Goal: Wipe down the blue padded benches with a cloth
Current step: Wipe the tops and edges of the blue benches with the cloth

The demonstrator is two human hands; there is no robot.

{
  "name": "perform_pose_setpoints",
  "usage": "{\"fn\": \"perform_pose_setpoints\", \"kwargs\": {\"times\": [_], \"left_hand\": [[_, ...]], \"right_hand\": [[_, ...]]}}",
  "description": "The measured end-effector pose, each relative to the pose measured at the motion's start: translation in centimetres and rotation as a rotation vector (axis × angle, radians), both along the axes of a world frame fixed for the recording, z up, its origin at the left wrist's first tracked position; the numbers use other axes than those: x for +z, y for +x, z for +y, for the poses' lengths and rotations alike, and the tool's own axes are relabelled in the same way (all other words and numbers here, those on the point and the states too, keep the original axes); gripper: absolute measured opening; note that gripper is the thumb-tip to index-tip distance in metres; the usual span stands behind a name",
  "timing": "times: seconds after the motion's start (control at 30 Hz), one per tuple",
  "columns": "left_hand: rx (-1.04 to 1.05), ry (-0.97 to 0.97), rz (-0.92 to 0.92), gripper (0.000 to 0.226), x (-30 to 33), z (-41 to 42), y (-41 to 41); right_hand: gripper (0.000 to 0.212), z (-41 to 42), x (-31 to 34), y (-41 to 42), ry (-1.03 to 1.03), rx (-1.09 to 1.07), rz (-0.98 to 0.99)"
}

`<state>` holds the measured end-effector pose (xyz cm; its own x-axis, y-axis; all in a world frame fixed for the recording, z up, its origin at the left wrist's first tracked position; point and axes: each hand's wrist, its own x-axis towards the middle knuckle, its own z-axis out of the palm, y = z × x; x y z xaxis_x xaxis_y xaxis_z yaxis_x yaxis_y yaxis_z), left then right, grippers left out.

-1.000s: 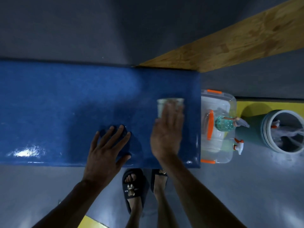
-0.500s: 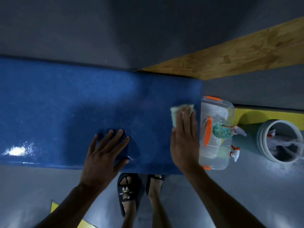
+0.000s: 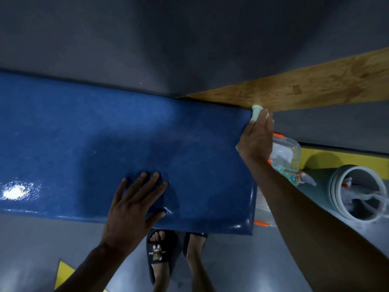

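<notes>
Cloth (image 3: 256, 113): pale, bunched, at the desk's (image 3: 126, 144) far right corner, about 2 o'clock in frame, touching the wooden board (image 3: 305, 89) edge. Right hand (image 3: 255, 140) lies flat on it, fingers straight and together, pressing it onto the desk's end edge; no curl round it. Left hand (image 3: 130, 205) at 7 o'clock, palm down on the near edge, fingers spread, holds nothing. Desk is blue, padded, runs left to right, wet glare at 9 o'clock. Just right of its end, partly under the right forearm: clear bin (image 3: 288, 150) with orange clips, a spray bottle (image 3: 294, 174) on it. Bucket (image 3: 355, 192) at 4 o'clock on grey floor (image 3: 31, 249). Sandalled feet (image 3: 160, 253) at 6 o'clock.
</notes>
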<state>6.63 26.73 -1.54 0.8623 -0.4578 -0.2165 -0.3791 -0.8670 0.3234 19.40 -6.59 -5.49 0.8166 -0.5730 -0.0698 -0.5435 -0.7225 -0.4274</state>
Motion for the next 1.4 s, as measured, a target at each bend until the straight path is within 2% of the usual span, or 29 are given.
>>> {"fn": "perform_pose_setpoints", "kwargs": {"times": [0.13,0.23,0.37,0.47,0.53,0.63,0.77,0.87,0.9,0.97,1.03,1.17,1.27,1.4], "left_hand": [[0.006,0.001,0.015,0.066,0.0,0.0,0.0],[0.013,-0.001,0.014,0.065,-0.1,0.0,-0.1],[0.010,-0.005,0.011,0.064,-0.2,0.0,0.0],[0.019,-0.011,0.011,0.063,-0.3,0.0,0.0],[0.029,-0.014,0.004,0.063,-0.4,-0.1,-0.1],[0.029,-0.014,0.004,0.063,-0.4,-0.2,-0.2],[0.024,0.012,0.001,0.065,-0.5,0.0,-0.2],[0.019,0.022,-0.009,0.065,-0.6,0.0,-0.1],[0.025,0.017,-0.012,0.064,-0.6,-0.1,-0.1],[0.031,0.017,-0.013,0.065,-0.6,-0.1,-0.1],[0.037,0.008,-0.012,0.065,-0.6,-0.1,-0.1],[0.056,-0.037,-0.028,0.063,-0.5,-0.3,-0.2],[0.057,-0.050,-0.024,0.061,-0.5,-0.2,0.0],[0.053,-0.036,-0.011,0.062,-0.5,-0.3,-0.2]], "right_hand": [[0.058,1.7,0.1,-4.7,-0.039,0.109,-0.025],[0.055,3.3,1.5,-7.9,0.017,0.021,-0.022],[0.053,1.6,1.5,-3.5,0.061,-0.030,-0.038],[0.049,-0.3,1.5,1.4,0.144,-0.156,0.068],[0.050,0.4,1.7,2.1,0.064,-0.150,0.081],[0.054,5.1,1.5,0.1,-0.169,0.168,0.023],[0.052,12.2,1.9,-0.2,-0.150,0.423,-0.020],[0.057,9.1,2.5,0.0,-0.231,0.720,0.021],[0.058,6.7,2.4,-0.1,-0.259,0.762,0.028],[0.054,2.2,2.2,-0.7,-0.267,0.678,0.061],[0.050,-0.1,2.0,-1.5,-0.211,0.494,0.055],[0.051,3.5,1.6,-1.3,-0.202,0.254,0.025],[0.053,10.3,2.1,-0.1,-0.236,0.357,0.031],[0.056,17.5,2.5,1.7,-0.200,0.711,-0.036]]}}
